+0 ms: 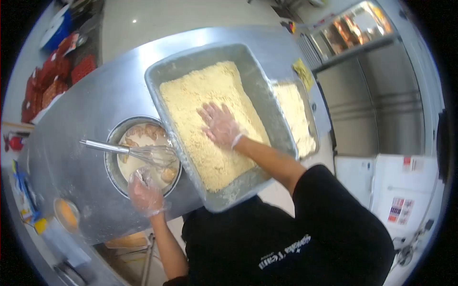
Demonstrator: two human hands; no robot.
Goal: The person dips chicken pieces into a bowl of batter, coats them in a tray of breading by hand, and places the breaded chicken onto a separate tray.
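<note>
My right hand (222, 127), in a clear plastic glove, lies with fingers spread on pale yellow flour (210, 157) in a deep grey tub (260, 86). My left hand (145, 194), also gloved, is at the near rim of a round metal bowl (111, 167). Its fingers look curled together over the bowl; whatever they may hold is hidden by the glove. Pieces of raw meat (152, 131), apparently chicken, sit in milky batter (129, 164) inside the bowl. A wire whisk (143, 151) rests across the bowl, its handle sticking out to the left.
A shallow tray (315, 136) with pale flour stands right of the tub, beside a yellow cloth (302, 74). The steel table (81, 157) carries the tub and bowl. A small orange-filled container (67, 214) is at lower left. Red mesh sacks (52, 78) lie beyond the table.
</note>
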